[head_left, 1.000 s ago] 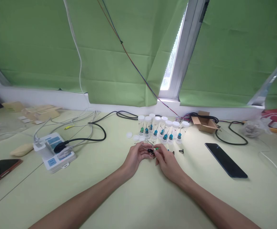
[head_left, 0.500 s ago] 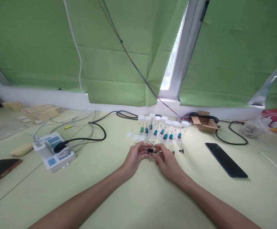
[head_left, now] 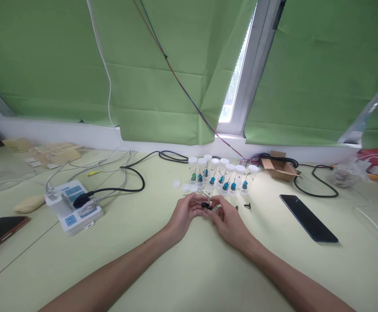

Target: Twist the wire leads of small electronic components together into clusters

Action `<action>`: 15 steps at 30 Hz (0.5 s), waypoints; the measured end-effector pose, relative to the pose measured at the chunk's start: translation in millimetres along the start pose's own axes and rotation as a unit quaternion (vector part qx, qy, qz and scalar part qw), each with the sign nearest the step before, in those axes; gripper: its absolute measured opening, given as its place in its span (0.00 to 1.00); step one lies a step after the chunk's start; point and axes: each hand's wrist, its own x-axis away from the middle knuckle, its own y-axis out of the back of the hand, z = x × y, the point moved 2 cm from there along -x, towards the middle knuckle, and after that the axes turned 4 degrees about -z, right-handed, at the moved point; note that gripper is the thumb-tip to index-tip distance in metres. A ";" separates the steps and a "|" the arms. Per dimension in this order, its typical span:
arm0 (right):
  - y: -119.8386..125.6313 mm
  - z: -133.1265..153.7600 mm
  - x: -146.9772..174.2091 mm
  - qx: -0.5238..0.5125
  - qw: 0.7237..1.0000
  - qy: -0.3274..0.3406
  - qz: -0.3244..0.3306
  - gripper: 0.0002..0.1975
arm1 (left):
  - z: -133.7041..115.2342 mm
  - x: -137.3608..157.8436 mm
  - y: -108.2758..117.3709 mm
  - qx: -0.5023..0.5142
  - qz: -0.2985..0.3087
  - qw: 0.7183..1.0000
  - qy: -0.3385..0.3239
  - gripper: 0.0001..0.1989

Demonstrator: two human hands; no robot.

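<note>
A small black part [head_left: 206, 206] is pinched between my two hands, low over the table; its exact kind is too small to tell. My left hand [head_left: 186, 213] is closed on its left side. From the right, my right hand [head_left: 228, 219] has thumb and fingers closed at its other end. Just beyond my fingers stand several clear vials [head_left: 229, 177] with white caps, holding blue-green pieces with thin stems. A thin metal rod [head_left: 205, 192] shows behind my fingertips. To the right of my right hand lies a small black T-shaped piece [head_left: 247, 206].
White round caps [head_left: 176, 184] lie left of the vials. A power strip [head_left: 75, 206] with plugs and cables is at left. On the right are a black phone [head_left: 307, 218] and a small open cardboard box [head_left: 278, 167]. Another phone [head_left: 2, 232] lies at far left.
The black part has turned slightly between my fingers, and a little more of it shows. Both hands stay in nearly the same place.
</note>
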 end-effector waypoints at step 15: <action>-0.3 -1.3 0.0 -0.005 1.000 0.000 0.001 0.13 | 0.0 -0.8 0.5 0.003 -0.006 1.000 0.002 0.18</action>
